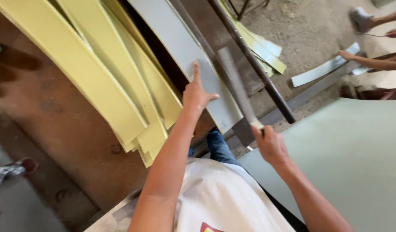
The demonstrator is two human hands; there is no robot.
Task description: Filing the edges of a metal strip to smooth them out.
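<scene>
My left hand [197, 91] rests flat on a long grey metal strip [181, 47], one finger pointing up along it and the thumb spread to the right. My right hand [270, 144] is closed around the near end of a long flat file [236, 83], whose grey blade lies up along the right edge of that strip. The strip runs from the upper middle down to a cut end near my hands. A dark steel rod [254, 64] crosses just right of the file.
Several pale yellow strips [99, 73] lie stacked to the left on a rusty brown surface [56, 129]. A large pale green sheet [348, 159] fills the lower right. Another person's hands [348, 56] hold a grey strip [325, 71] on the dirt floor at upper right.
</scene>
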